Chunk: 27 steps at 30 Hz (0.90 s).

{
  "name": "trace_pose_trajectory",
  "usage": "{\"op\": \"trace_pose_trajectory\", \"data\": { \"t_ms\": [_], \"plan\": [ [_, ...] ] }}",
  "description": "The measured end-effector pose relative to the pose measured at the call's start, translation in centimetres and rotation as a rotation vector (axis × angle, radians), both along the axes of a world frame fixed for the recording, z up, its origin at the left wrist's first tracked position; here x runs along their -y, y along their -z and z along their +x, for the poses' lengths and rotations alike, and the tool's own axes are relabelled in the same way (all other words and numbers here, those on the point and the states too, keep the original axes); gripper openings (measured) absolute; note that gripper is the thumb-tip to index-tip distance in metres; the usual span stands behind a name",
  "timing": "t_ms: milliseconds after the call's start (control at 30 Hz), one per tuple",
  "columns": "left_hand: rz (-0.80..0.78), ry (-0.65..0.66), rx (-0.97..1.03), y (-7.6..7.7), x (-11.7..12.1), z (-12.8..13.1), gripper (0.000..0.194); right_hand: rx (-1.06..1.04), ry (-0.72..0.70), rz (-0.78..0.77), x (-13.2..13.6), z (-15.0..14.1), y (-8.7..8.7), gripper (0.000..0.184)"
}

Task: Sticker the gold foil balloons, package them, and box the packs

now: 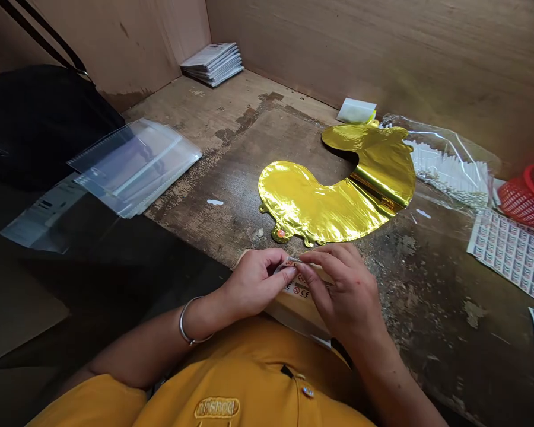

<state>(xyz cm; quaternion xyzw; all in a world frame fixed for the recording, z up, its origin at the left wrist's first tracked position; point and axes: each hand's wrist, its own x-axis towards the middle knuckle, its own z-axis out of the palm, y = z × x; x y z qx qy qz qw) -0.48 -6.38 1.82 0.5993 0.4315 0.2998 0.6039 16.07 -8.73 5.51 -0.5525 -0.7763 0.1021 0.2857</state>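
Observation:
My left hand (253,280) and my right hand (350,286) meet at the front edge of the table. Between them is a sheet of small printed stickers (301,290) with CE marks and red circle signs. Both hands are closed, thumb and fingertips pinching the sheet's upper edge; whether one sticker is peeling off there I cannot tell. Just beyond my fingers a flat gold foil balloon (311,204) lies curved like a hook, with a crease on its right side. A small tab on its near edge bears an orange-red spot (280,233).
Clear plastic sleeves (137,166) overhang the table's left edge near a black bag (44,118). White packets (213,62) are stacked in the back corner. At right lie a bag of white sticks (449,169), a red basket (527,198) and another sticker sheet (511,252).

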Motion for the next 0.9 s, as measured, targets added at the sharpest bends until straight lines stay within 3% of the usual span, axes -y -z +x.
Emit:
{"op": "trace_pose_trajectory", "data": {
  "t_ms": [100,233,633,767,900],
  "plan": [
    [0.017,0.002,-0.016,0.1,0.0,-0.1,0.023,-0.023,0.012,0.025,0.0,-0.1,0.2,0.007],
    [0.003,0.002,-0.012,0.1,-0.1,-0.1,0.024,-0.016,0.017,0.170,0.2,-0.5,0.8,0.008],
    [-0.081,-0.001,0.027,0.2,0.1,0.1,0.025,0.174,-0.120,0.349,0.5,-0.2,1.9,0.017],
    [-0.152,-0.031,0.072,0.2,-0.1,0.2,0.021,0.102,-0.125,0.291,0.5,-0.6,1.8,0.015],
    [-0.191,-0.043,0.100,0.0,-0.3,0.2,0.023,-0.065,-0.030,0.165,0.5,-0.6,1.4,0.010]
  ]
}}
